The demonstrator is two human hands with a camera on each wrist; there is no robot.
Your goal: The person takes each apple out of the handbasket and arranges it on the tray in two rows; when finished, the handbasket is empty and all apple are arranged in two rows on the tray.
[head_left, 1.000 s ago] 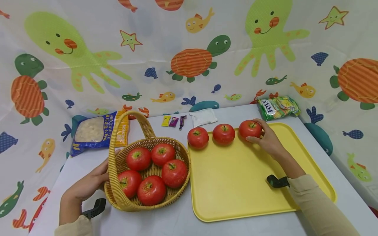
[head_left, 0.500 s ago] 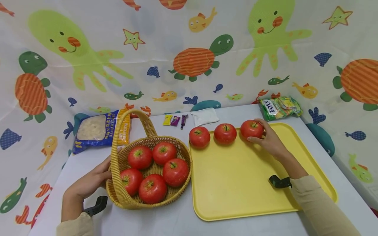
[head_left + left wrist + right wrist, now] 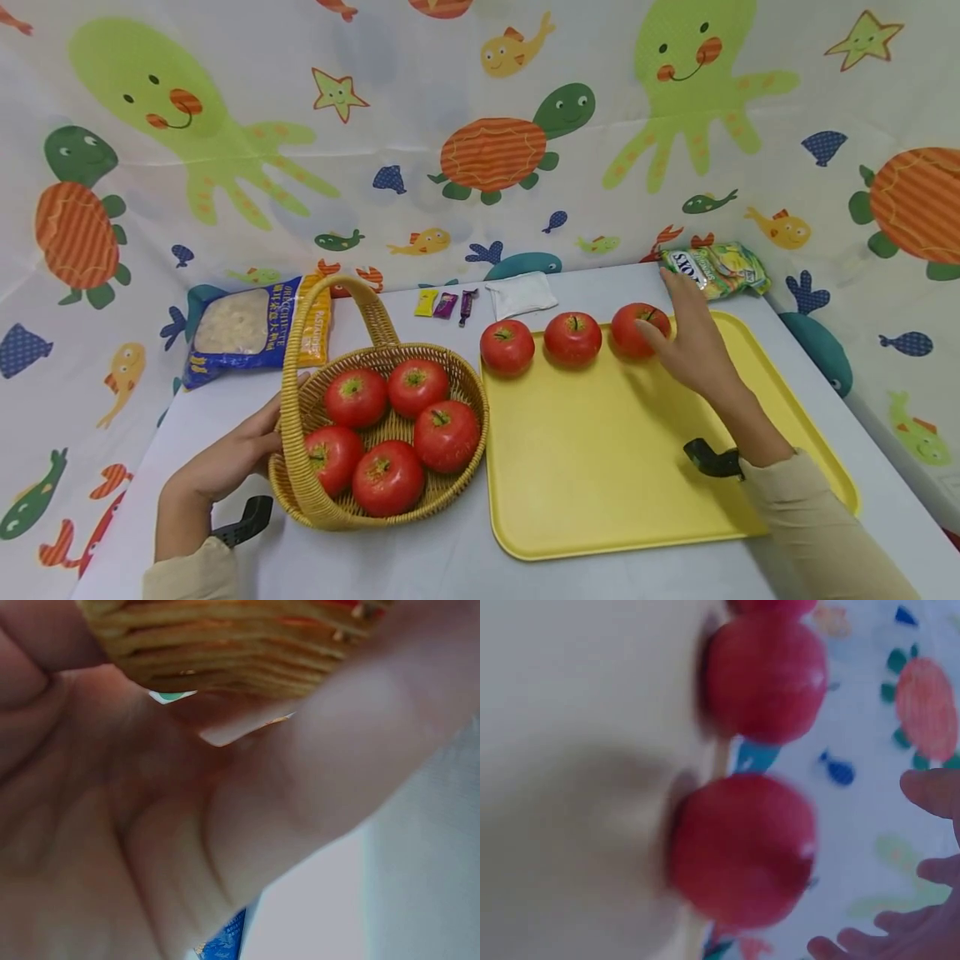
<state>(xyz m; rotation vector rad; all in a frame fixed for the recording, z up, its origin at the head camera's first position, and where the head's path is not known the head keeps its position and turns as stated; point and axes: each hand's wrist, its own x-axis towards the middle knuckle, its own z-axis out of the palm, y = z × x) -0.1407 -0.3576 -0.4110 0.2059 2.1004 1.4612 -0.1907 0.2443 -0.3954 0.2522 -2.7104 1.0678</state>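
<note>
My left hand [image 3: 225,462] grips the left side of a wicker basket [image 3: 378,523]. In the left wrist view, the basket's woven wall [image 3: 217,656] lies between thumb and fingers. Several red apples sit in the basket, one [image 3: 387,477] at its front. Three more apples line the far edge of a yellow tray [image 3: 585,467]: a left one [image 3: 507,348], a middle one [image 3: 572,339] and a right one [image 3: 628,329]. Just above and right of the right apple is my right hand [image 3: 697,350], fingers spread. The right wrist view shows a gap between those fingers and the apple [image 3: 742,851].
Behind the basket lies a blue pasta bag [image 3: 247,329]. Small wrapped sweets [image 3: 446,306] and a white packet [image 3: 521,295] lie at the back. A green Fox's bag [image 3: 723,267] is past the tray's far right corner. A patterned cloth [image 3: 480,75] hangs behind the table.
My right hand has let go of the right apple and lifted up and slightly right, its fingers spreading. The apple stays on the tray's far edge. The left hand still holds the basket.
</note>
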